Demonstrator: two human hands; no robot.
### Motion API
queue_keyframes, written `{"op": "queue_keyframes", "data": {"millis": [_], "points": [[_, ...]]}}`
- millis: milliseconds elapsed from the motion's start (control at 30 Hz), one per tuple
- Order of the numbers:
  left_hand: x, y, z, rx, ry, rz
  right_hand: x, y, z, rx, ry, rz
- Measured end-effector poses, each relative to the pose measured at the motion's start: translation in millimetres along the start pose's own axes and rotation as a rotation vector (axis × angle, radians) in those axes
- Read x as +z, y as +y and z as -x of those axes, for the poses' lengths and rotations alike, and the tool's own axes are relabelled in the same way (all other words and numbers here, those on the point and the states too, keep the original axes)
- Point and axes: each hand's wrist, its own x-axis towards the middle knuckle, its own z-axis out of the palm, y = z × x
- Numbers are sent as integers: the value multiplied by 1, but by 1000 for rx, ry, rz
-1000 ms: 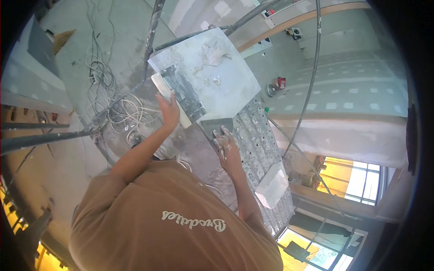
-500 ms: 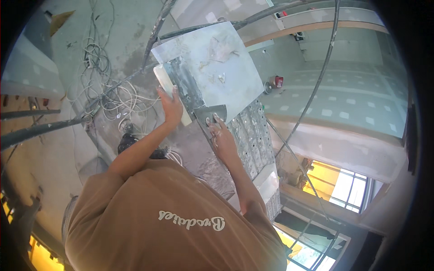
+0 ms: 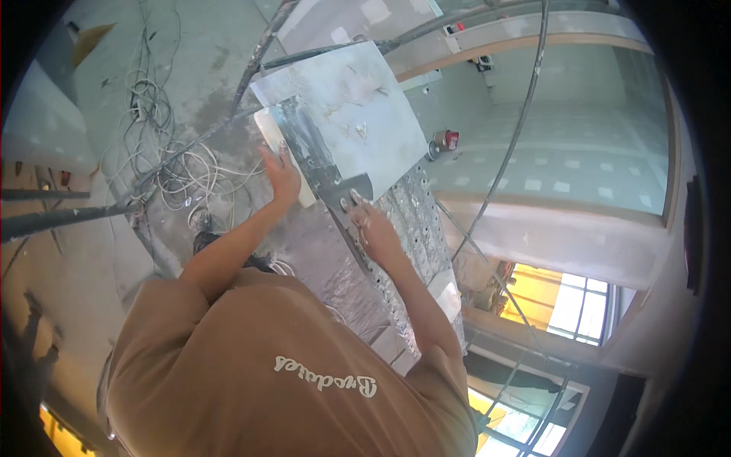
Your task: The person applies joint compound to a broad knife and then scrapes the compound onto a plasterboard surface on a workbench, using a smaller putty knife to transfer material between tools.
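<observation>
The person's L hand (image 3: pixel 282 180) grasps a cream bar (image 3: pixel 268 131) w/ a dark strip (image 3: pixel 304 135) along it. R hand (image 3: pixel 373 230) holds a grey scraper (image 3: pixel 352 187), fingertips upon its blade, at the strip's lower end. Both tools are at the L edge of a white board (image 3: pixel 373 114), nr the metal plank (image 3: pixel 420 212).

Soft, even indoor light, blown-out glare at lower-right windows (image 3: pixel 560 303), hazy detail, bowed edges, black corners
</observation>
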Motion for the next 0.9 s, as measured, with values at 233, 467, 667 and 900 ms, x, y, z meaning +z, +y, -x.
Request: {"op": "queue_keyframes", "data": {"millis": [233, 467, 667, 900], "points": [[-3, -10, 5, -18, -43, -20, 16, -21, -52, -79, 94, 15], [-12, 14, 12, -16, -116, 40, 8, -37, -110, 40, 37, -28], [-11, 15, 7, -34, -122, 131, -1, -39, -110, 35, 139, -104], [-35, -65, 44, 479, -510, -1193, -16, -31, 2, 83, 78, -175]]}}
